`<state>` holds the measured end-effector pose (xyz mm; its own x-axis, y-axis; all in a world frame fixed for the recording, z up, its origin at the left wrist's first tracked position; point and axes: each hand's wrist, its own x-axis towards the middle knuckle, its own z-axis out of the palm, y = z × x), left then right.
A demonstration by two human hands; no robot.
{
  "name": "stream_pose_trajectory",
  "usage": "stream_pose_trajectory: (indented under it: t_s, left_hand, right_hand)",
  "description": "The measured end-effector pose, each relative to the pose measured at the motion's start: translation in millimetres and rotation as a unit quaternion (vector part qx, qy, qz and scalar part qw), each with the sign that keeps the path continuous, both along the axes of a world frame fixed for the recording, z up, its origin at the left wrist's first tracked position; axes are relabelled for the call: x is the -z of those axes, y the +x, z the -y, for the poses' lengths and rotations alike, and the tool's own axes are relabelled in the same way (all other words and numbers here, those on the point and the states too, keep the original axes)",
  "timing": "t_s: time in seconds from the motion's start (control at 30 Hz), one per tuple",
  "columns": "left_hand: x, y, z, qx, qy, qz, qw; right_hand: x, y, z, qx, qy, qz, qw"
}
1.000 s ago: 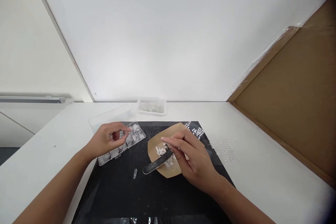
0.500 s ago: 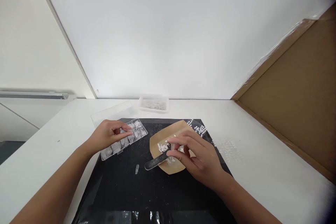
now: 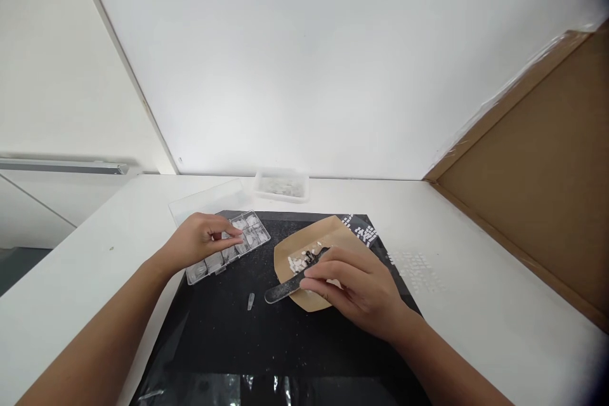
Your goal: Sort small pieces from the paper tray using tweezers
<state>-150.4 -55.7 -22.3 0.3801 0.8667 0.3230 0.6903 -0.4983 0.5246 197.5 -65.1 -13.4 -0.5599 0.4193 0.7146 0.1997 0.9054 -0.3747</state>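
Observation:
Over the clear compartment box [image 3: 219, 268], my left hand [image 3: 207, 240] is pinched with thumb and forefinger close together; whatever lies between the tips is too small to name. The box holds clear nail tips. My right hand [image 3: 345, 279] is over the brown paper tray [image 3: 305, 236], its fingers closed at a dark nail file [image 3: 284, 289]; whether they grip it is hard to tell. White pieces [image 3: 297, 263] lie in the tray. A single clear nail tip [image 3: 250, 301] rests on the black mat [image 3: 228, 336], left of the file.
Behind the mat stands a translucent tub [image 3: 281, 186] with small pieces inside. A clear lid [image 3: 204, 200] lies behind the compartment box. White stickers [image 3: 366, 233] dot the mat's back right corner, and more [image 3: 419, 271] are on the white table. Cardboard [image 3: 533, 171] stands at right.
The fingers of my right hand have drawn closer together and dropped slightly toward the file. My left hand keeps its pinch over the box. The whole view has shifted a little.

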Motion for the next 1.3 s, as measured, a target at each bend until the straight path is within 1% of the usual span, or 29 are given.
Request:
stream_pose_trajectory:
  t_s: [0.1,0.23,0.37,0.47,0.57,0.67,0.8,0.9,0.97,1.03,1.13,1.2,1.3]
  left_hand:
    - [0.2,0,0,0.025,0.009,-0.016,1.0]
    - [0.6,2,1,0.047,0.034,-0.048,0.997]
    - [0.8,3,2,0.02,0.061,-0.071,0.995]
    - [0.3,5,3,-0.004,0.085,-0.08,0.993]
    - [-0.9,10,5,-0.013,0.126,-0.092,0.988]
    - [-1.7,14,7,-0.014,0.156,-0.103,0.982]
    - [0.4,18,8,-0.011,0.182,-0.104,0.978]
    - [1.9,22,9,0.003,0.197,-0.089,0.976]
    - [-0.3,29,12,0.012,0.198,-0.066,0.978]
    - [-6.5,41,16,0.021,0.189,-0.058,0.98]
    - [-21.9,67,24,0.034,0.179,-0.117,0.976]
    - [-33.0,87,27,0.064,0.144,-0.161,0.974]
    - [-44.8,112,27,0.091,0.103,-0.182,0.974]
  right_hand:
    - [-0.2,0,0,0.021,0.0,-0.003,1.0]
    - [-1.0,-1,1,0.034,-0.051,0.008,0.998]
    - [1.9,-2,-3,0.051,-0.092,-0.004,0.994]
    - [4.7,-1,-6,0.062,-0.13,0.01,0.989]
    - [7.0,1,-8,0.068,-0.136,0.015,0.988]
    - [9.8,2,-11,0.071,-0.136,-0.008,0.988]
    - [13.6,4,-16,0.072,-0.179,-0.023,0.981]
    - [14.7,7,-19,0.07,-0.198,-0.034,0.977]
    - [13.5,9,-20,0.07,-0.214,-0.046,0.973]
    - [11.0,11,-20,0.081,-0.223,-0.05,0.97]
    - [7.2,15,-20,0.103,-0.21,-0.052,0.971]
    - [6.2,18,-22,0.113,-0.196,-0.058,0.972]
    - [7.4,20,-26,0.128,-0.18,-0.052,0.974]
